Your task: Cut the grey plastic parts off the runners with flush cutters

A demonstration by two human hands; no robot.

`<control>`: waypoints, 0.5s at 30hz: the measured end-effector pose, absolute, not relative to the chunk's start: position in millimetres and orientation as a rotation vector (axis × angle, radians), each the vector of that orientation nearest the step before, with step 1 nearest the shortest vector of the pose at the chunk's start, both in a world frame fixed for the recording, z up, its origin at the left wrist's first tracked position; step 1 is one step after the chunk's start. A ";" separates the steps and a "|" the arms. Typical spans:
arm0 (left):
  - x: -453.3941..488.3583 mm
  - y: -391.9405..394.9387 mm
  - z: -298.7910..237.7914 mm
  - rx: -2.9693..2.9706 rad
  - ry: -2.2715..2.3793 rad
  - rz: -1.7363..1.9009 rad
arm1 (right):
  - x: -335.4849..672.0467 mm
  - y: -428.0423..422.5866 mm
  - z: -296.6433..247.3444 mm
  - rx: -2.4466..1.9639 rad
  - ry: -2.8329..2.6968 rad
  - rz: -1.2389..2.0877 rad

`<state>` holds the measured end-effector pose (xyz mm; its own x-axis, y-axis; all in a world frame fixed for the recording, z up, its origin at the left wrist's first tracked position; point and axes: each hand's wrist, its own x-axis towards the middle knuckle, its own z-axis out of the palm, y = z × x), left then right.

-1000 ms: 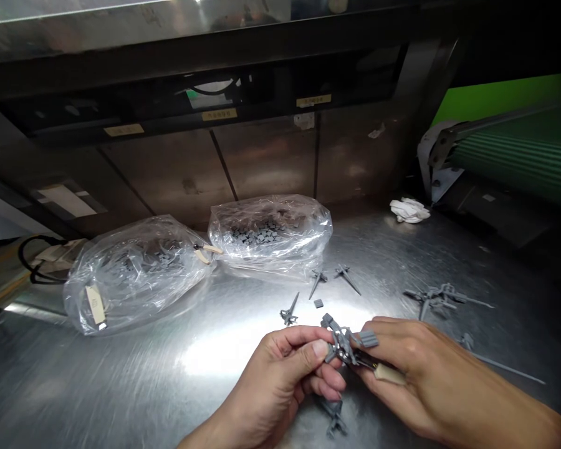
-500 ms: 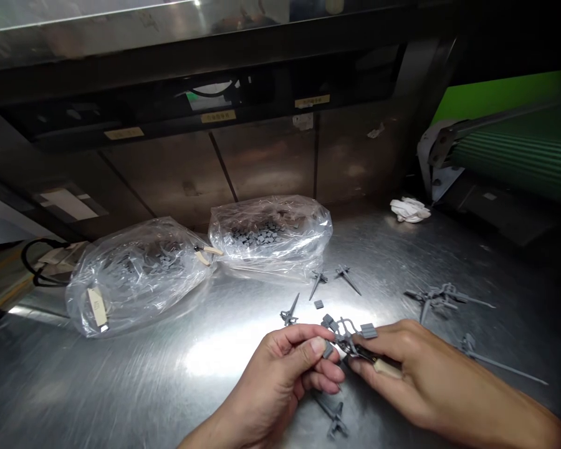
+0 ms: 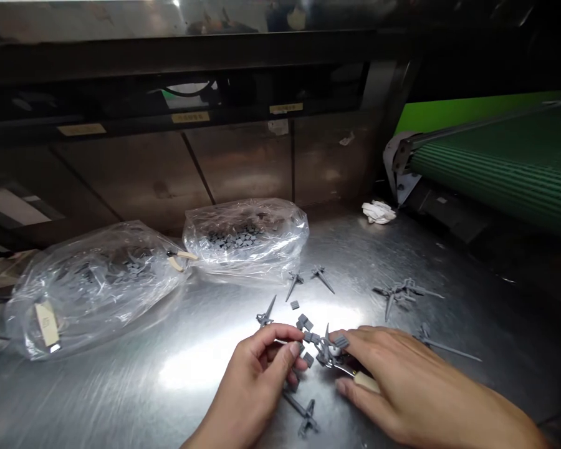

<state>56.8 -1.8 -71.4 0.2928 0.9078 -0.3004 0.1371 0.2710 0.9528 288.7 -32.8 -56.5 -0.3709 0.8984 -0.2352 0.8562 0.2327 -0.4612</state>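
My left hand (image 3: 257, 374) has its thumb and forefinger closed on a small grey plastic piece, mostly hidden by the fingertips. My right hand (image 3: 402, 374) grips a pair of side cutters (image 3: 367, 381) with a beige handle. Its metal jaws are at a branched grey plastic sprue (image 3: 327, 353) between the two hands. One ridged grey block (image 3: 341, 342) sits by my right forefinger. Beyond my left fingertips are small loose grey blocks (image 3: 303, 322). Below the hands lies another grey sprue (image 3: 308, 418) with a pointed stem.
Two clear plastic bags (image 3: 245, 249) of grey pieces stand at the back left; beige-handled cutters (image 3: 182, 259) lie between them. More grey sprues (image 3: 404, 293) are scattered on the metal table (image 3: 121, 399). A crumpled white cloth (image 3: 378, 212) lies near the green conveyor belt (image 3: 505, 165).
The camera view has shifted to the right. The hands have moved slightly apart, and more small grey blocks now show near my left fingertips. The cutters stay in my right hand.
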 end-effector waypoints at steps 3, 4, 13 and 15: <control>58.9 -5.8 -70.2 1.492 1.234 0.787 | 287.1 -35.3 -69.0 -1.586 -2.456 0.481; 59.4 -7.4 -69.5 1.615 1.228 0.831 | 285.4 -35.9 -72.5 -1.534 -2.466 0.335; 61.2 -7.4 -72.0 2.139 0.984 0.937 | 258.6 -36.4 -67.2 -1.329 -2.484 -0.208; 58.5 -5.2 -71.7 2.062 1.016 0.938 | 259.4 -34.8 -66.3 -1.357 -2.504 -0.112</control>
